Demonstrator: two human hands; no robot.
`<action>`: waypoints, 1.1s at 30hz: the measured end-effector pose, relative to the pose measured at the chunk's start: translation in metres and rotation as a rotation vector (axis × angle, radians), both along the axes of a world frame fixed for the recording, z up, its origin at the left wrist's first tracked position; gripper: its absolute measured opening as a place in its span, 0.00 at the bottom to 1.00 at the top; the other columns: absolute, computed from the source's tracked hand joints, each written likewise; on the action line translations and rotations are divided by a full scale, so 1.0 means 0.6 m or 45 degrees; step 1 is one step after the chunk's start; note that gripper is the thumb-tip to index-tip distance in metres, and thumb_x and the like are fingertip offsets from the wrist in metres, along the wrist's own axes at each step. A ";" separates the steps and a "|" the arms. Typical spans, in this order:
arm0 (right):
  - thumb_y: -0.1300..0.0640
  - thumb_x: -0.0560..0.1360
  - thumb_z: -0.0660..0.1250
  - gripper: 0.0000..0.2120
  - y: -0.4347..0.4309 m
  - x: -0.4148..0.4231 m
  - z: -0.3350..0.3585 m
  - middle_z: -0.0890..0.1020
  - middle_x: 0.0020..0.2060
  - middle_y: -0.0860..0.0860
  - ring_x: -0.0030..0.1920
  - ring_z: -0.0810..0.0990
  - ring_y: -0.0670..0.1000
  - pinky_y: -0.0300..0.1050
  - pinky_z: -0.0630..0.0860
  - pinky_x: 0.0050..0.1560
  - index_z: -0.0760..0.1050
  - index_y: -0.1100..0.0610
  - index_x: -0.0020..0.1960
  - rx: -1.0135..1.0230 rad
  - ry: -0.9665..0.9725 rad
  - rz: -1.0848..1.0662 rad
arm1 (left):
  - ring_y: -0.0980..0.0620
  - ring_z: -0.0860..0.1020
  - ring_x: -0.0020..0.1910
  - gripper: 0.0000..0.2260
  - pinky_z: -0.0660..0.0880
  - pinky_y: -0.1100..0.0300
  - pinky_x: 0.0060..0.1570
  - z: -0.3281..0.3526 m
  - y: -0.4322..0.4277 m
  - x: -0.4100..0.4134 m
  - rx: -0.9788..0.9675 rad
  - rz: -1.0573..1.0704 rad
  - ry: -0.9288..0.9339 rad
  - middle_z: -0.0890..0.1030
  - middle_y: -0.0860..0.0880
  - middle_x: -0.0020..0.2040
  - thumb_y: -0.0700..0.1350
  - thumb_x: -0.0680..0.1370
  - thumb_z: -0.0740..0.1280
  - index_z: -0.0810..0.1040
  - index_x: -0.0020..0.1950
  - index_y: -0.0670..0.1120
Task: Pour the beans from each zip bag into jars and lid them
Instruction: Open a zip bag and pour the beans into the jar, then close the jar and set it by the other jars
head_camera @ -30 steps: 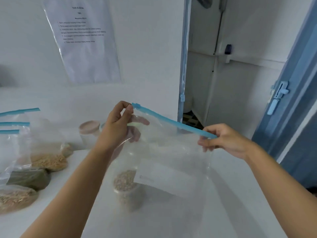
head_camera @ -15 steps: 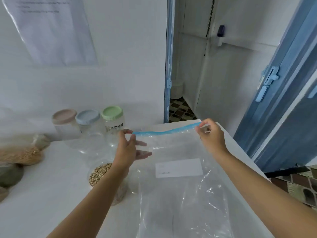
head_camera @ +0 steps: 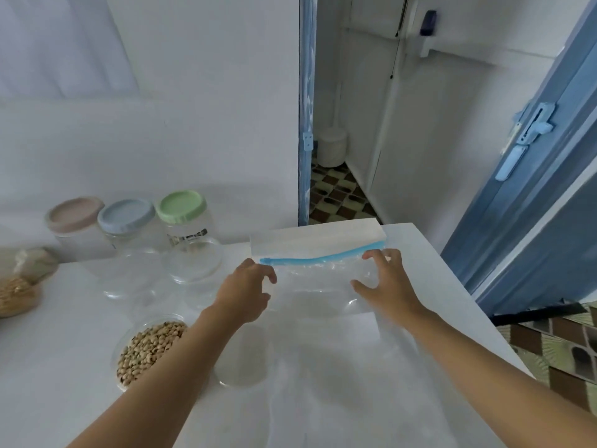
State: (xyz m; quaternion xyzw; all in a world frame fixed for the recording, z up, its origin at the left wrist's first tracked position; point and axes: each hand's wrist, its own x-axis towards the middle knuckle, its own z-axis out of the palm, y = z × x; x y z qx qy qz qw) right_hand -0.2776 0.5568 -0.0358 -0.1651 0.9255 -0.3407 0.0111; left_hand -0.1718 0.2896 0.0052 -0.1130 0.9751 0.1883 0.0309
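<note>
Empty-looking zip bag (head_camera: 323, 292) is lying flat right of centre on the table (head_camera: 64, 334). It's looking featherlight, floppy and slick, so I'd be grabbing the stiffer blue zip strip (head_camera: 316, 259). Right hand (head_camera: 386, 286) is resting spread fingers on it, gripping nothing. Left hand (head_camera: 244, 289) is curling at the strip's end, can't tell if it's pinching. Table edge is sitting close on the right, open bean jar (head_camera: 150, 347) lower left.
</note>
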 end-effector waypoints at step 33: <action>0.42 0.76 0.67 0.17 0.047 -0.029 -0.081 0.77 0.42 0.49 0.43 0.76 0.53 0.48 0.73 0.40 0.76 0.55 0.38 0.299 0.690 0.468 | 0.41 0.80 0.44 0.06 0.76 0.50 0.44 -0.017 0.045 -0.048 0.015 -0.061 0.511 0.82 0.46 0.45 0.40 0.82 0.68 0.85 0.55 0.45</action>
